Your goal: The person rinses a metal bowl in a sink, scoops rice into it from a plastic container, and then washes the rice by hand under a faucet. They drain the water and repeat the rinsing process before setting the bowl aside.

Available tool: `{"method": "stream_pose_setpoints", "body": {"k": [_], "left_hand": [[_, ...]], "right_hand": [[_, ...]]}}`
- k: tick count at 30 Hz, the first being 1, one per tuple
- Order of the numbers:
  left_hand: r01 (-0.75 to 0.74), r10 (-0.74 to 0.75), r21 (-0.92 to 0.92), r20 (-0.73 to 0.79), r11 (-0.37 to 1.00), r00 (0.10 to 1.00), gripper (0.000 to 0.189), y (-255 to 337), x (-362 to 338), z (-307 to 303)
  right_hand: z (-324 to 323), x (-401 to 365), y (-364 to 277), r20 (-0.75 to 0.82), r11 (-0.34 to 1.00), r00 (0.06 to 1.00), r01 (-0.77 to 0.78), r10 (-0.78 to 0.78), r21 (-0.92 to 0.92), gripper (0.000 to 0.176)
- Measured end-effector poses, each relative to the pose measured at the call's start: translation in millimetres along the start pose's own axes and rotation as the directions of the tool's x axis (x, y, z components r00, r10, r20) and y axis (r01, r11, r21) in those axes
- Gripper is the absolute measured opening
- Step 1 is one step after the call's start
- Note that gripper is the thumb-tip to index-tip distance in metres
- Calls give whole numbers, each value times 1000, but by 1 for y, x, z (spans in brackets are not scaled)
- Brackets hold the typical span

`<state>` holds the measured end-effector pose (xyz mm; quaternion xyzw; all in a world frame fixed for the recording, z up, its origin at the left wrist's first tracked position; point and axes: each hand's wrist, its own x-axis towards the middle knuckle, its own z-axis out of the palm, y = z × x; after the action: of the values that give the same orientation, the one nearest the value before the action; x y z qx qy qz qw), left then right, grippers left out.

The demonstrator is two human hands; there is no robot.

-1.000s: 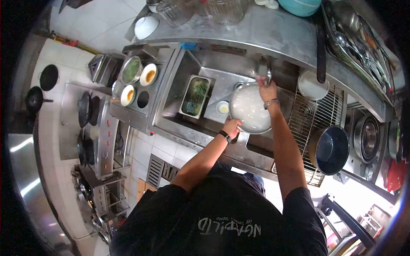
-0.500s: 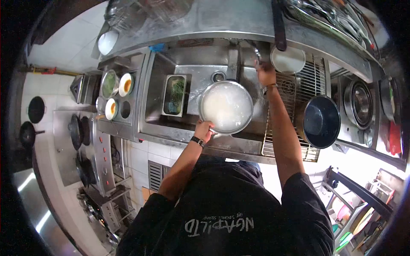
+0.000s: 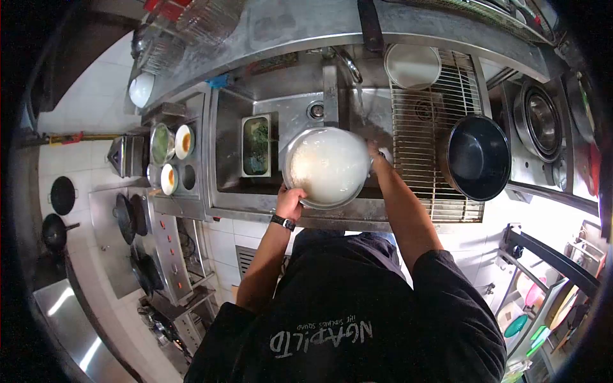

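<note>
A round metal pot (image 3: 327, 167) full of cloudy whitish liquid, with pale grains at its left side, is over the front of the metal sink (image 3: 230, 199). My left hand (image 3: 291, 203) is closed on the pot's near-left rim. At the pot's right side is my right hand (image 3: 377, 153), blurred, its fingers partly hidden; whether it touches the rim I cannot tell. Behind it, water runs from the faucet (image 3: 348, 65) into the right basin. A rectangular metal tray (image 3: 257, 145) with green leaves stands in the left basin.
To the right, a wire rack (image 3: 418, 137) bears a white round container (image 3: 413, 66) and a large dark pot (image 3: 478, 157). Metal bowls (image 3: 537, 121) stand farther right. At the left are small bowls (image 3: 184, 142) with orange-brown contents. A dark handle (image 3: 370, 25) crosses the shelf edge.
My right hand has come down from the faucet to the pot's right side. The faucet's stream now shows. The pot is tilted a little, and the whole view has shifted.
</note>
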<state>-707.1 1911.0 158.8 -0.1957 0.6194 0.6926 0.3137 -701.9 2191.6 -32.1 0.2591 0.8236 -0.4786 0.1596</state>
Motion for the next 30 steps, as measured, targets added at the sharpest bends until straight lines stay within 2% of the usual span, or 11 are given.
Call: {"method": "stream_pose_setpoints", "body": {"k": [4, 9, 11, 13, 15, 16, 19, 21, 24, 26, 30], "left_hand": [[-87, 88, 17, -16, 996, 996, 51, 5, -1, 5], [-13, 19, 108, -54, 994, 998, 44, 18, -8, 12], [-10, 20, 125, -76, 992, 997, 42, 22, -11, 14], [25, -11, 143, -96, 989, 995, 42, 26, -13, 15], [4, 8, 143, -80, 990, 997, 42, 26, -12, 13], [-18, 28, 141, -64, 990, 998, 43, 26, -11, 13], [-16, 18, 219, -10, 976, 1000, 45, 33, -12, 12], [4, 7, 240, -43, 971, 999, 46, 43, -19, 21], [2, 12, 257, -55, 966, 998, 49, 51, -25, 30], [-21, 30, 252, -33, 968, 999, 50, 54, -26, 32], [-35, 39, 287, -10, 957, 999, 52, 61, -30, 40]], "right_hand": [[1, 5, 4, -40, 994, 999, -32, 36, 100, 32], [2, 3, 2, -99, 938, 991, -47, 86, 343, 34], [-5, -4, -9, -43, 764, 991, -72, 130, 641, 35], [-18, -19, -30, 80, 416, 985, -137, 151, 899, 36], [-40, -44, -59, 169, 177, 980, -186, 107, 967, 37], [-45, -49, -66, 187, 126, 978, -197, 91, 972, 37], [-45, -47, -69, 171, 153, 982, -182, 78, 971, 37], [-36, -32, -61, 154, 184, 985, -165, 71, 969, 36], [-31, -26, -61, 241, 82, 970, -239, -14, 967, 38], [-37, -41, -76, 196, 114, 976, -206, 97, 972, 39], [-32, -39, -68, 208, 40, 975, -211, 72, 977, 36]]}}
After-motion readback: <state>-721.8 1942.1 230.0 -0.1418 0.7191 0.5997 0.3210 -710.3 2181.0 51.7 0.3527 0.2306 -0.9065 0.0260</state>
